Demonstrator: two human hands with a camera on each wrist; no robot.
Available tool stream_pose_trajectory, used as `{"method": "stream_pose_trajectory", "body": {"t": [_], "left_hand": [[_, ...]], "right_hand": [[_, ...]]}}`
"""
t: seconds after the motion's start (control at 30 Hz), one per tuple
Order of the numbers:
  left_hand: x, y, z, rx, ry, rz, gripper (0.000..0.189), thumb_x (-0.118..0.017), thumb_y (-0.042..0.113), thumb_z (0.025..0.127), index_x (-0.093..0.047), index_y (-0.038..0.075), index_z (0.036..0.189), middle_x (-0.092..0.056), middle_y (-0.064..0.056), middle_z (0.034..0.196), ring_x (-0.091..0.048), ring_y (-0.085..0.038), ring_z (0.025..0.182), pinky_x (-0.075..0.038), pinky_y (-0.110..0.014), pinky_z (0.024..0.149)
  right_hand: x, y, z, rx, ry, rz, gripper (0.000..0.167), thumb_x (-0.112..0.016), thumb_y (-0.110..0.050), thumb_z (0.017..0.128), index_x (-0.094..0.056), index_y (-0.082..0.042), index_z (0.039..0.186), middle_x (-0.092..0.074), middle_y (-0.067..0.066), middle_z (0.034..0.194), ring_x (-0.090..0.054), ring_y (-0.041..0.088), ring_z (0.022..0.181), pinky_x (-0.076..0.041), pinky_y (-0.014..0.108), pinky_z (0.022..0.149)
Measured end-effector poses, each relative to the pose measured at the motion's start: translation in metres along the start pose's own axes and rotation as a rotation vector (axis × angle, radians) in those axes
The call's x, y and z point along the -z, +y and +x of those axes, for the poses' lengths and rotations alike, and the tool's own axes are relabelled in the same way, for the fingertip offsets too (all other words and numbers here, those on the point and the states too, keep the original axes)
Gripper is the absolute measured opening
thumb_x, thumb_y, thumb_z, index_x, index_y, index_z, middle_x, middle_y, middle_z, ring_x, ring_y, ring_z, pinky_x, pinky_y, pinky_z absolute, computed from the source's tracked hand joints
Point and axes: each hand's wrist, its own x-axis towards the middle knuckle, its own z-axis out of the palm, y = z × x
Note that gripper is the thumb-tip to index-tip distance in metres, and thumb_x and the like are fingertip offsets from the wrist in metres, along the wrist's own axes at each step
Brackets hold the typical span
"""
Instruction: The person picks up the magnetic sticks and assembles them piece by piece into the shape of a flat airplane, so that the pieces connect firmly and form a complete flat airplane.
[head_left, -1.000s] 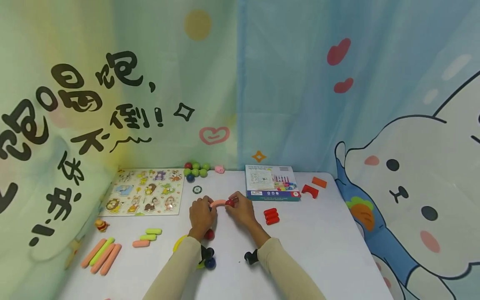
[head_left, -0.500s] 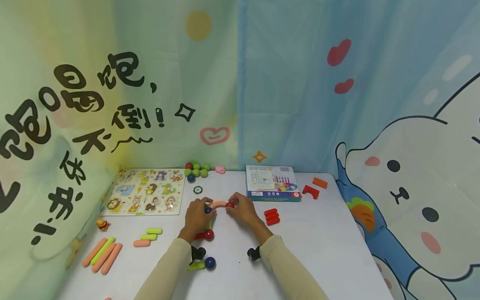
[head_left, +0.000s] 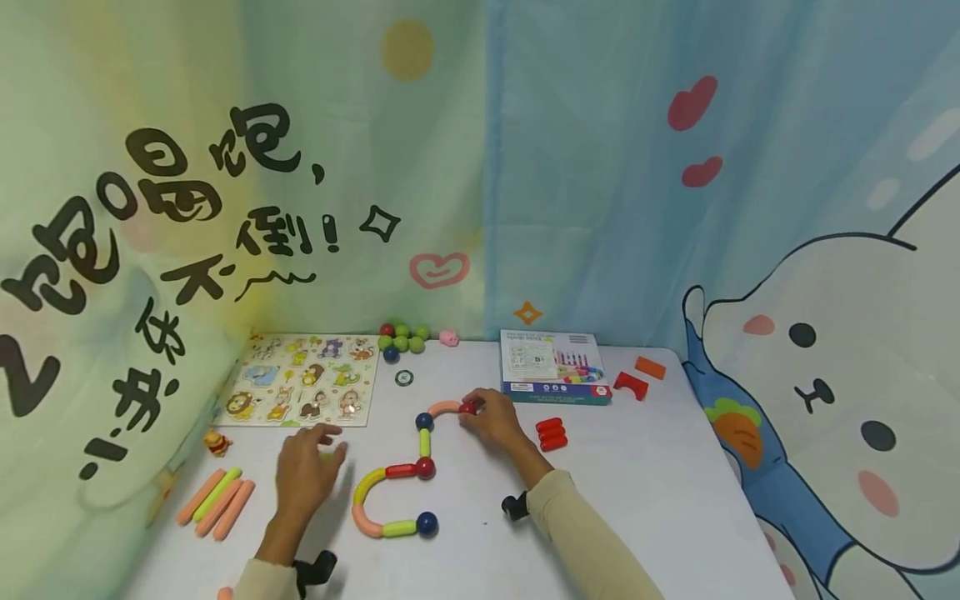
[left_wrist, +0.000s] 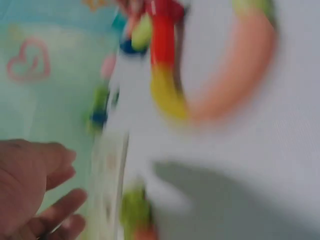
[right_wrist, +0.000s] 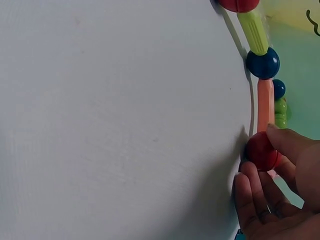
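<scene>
A chain of magnetic sticks and balls curves over the white table. It runs from a blue ball [head_left: 427, 523] through a green stick [head_left: 400, 528], pink and yellow curved sticks [head_left: 365, 486], a red stick [head_left: 401, 471], a red ball [head_left: 425, 468], a green stick [head_left: 425, 443] and a blue ball [head_left: 424, 421] to a pink curved stick [head_left: 445, 407]. At that far end my right hand [head_left: 491, 418] pinches another red ball [right_wrist: 262, 151] between thumb and fingers. My left hand [head_left: 307, 471], fingers loosely spread, hovers left of the chain over short sticks it mostly hides.
Long pink and green sticks [head_left: 217, 504] lie at left, below an animal puzzle board [head_left: 296, 379]. Green balls [head_left: 402, 342] sit at the back. A toy box [head_left: 555, 367], short red sticks [head_left: 552, 434] and red and orange blocks [head_left: 632, 385] are at right.
My left hand has let go of the chain near the blue ball and moved left toward the short sticks, uncovering the chain. My right hand stays at the red ball.
</scene>
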Motion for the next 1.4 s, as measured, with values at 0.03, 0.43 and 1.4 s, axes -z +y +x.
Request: {"method": "stream_pose_trajectory", "body": {"t": [0.03,0.43,1.4], "left_hand": [[0.011,-0.009,-0.007,0.020,0.045,0.035,0.026,-0.081,0.013,0.090,-0.074,0.005,0.113,-0.073,-0.022,0.104,-0.062,-0.041,0.095,-0.045,-0.052,0.080],[0.069,-0.080,-0.045,0.222,-0.089,0.360,0.034,-0.086,0.010,0.082,-0.064,-0.007,0.102,-0.063,-0.031,0.090,-0.060,-0.051,0.086,-0.046,-0.058,0.073],[-0.126,0.143,-0.009,0.018,-0.239,-0.207,0.026,-0.079,0.016,0.094,-0.067,0.003,0.114,-0.070,-0.007,0.075,-0.060,-0.016,0.061,-0.048,-0.030,0.055]], "right_hand": [[0.001,0.001,0.000,-0.004,-0.005,0.002,0.029,-0.081,-0.017,0.094,-0.076,-0.011,0.121,-0.073,0.009,0.116,-0.063,0.023,0.101,-0.057,0.040,0.094],[0.008,0.014,0.001,-0.003,-0.044,0.003,0.030,-0.076,-0.023,0.099,-0.076,-0.011,0.127,-0.076,0.006,0.116,-0.065,0.021,0.105,-0.056,0.042,0.098],[0.022,0.004,0.012,-0.034,-0.164,0.037,0.033,-0.076,-0.015,0.098,-0.076,-0.005,0.129,-0.076,0.017,0.128,-0.066,0.023,0.098,-0.059,0.029,0.079]]}}
